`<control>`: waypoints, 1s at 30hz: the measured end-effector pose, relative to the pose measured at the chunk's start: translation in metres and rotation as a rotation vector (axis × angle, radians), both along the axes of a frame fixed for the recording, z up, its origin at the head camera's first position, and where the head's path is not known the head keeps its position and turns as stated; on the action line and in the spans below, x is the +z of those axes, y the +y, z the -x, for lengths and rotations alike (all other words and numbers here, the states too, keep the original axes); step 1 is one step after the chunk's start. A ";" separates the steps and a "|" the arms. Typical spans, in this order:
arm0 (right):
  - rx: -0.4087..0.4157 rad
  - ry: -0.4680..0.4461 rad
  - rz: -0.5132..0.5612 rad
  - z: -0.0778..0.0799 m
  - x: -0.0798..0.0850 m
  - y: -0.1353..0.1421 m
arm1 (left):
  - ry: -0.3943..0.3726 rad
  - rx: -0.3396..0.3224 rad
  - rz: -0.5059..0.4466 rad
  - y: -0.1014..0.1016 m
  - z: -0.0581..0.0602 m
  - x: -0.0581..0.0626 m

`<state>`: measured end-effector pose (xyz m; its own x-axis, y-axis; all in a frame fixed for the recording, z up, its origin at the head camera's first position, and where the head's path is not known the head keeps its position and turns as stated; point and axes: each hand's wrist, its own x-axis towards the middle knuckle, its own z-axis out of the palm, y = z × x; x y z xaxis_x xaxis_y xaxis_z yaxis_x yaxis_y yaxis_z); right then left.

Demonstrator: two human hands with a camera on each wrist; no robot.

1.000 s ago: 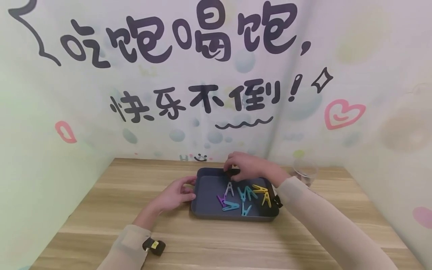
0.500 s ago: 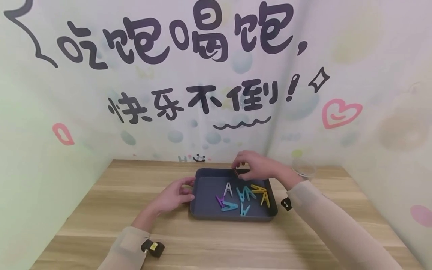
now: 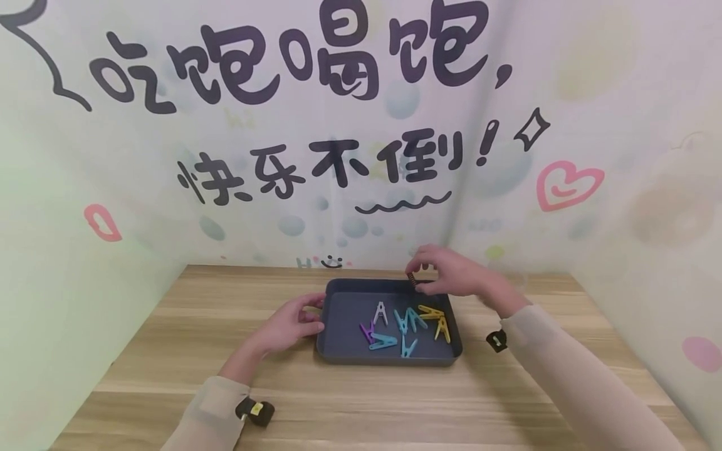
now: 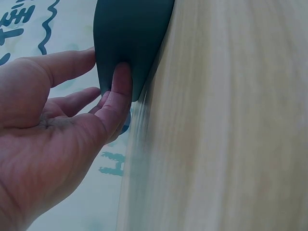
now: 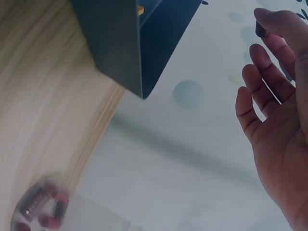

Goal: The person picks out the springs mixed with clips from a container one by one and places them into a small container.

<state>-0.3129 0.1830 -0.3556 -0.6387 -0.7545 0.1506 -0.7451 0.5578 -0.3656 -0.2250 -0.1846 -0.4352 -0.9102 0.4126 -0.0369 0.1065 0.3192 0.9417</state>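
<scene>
In the head view, my right hand [image 3: 454, 272] pinches a small dark coil spring [image 3: 411, 279] between thumb and fingertip, over the back right rim of a dark grey tray [image 3: 389, 361]. The right wrist view shows the spring's ridged side [image 5: 261, 31], with the other fingers spread loosely below. My left hand [image 3: 290, 326] touches the tray's left end with fairly straight fingers, seen against the outer wall in the left wrist view. On the tray floor lie plastic clothespins: a white one [image 3: 380, 312], a purple one [image 3: 368, 332], several blue ones [image 3: 383, 341] and yellow ones [image 3: 442, 329].
A clear cup [image 5: 41, 207] holding dark and reddish pieces stands to the right of the tray, partly blurred in the right wrist view. A printed white wall cloth [image 3: 333, 238] rises along the back edge of the wooden table [image 3: 361, 407].
My right hand has moved right and slightly up with the spring, from above the tray's back middle to its back right rim. My left hand stays at the tray's left end.
</scene>
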 end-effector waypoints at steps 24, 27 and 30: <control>-0.245 0.085 0.012 -0.018 0.013 0.093 | 0.008 -0.008 0.024 0.000 0.001 -0.002; -0.264 0.109 0.011 -0.017 0.012 0.107 | 0.010 -0.011 0.020 0.000 0.002 -0.003; -0.304 0.104 0.019 -0.016 0.010 0.121 | 0.012 -0.008 0.019 0.000 0.001 -0.003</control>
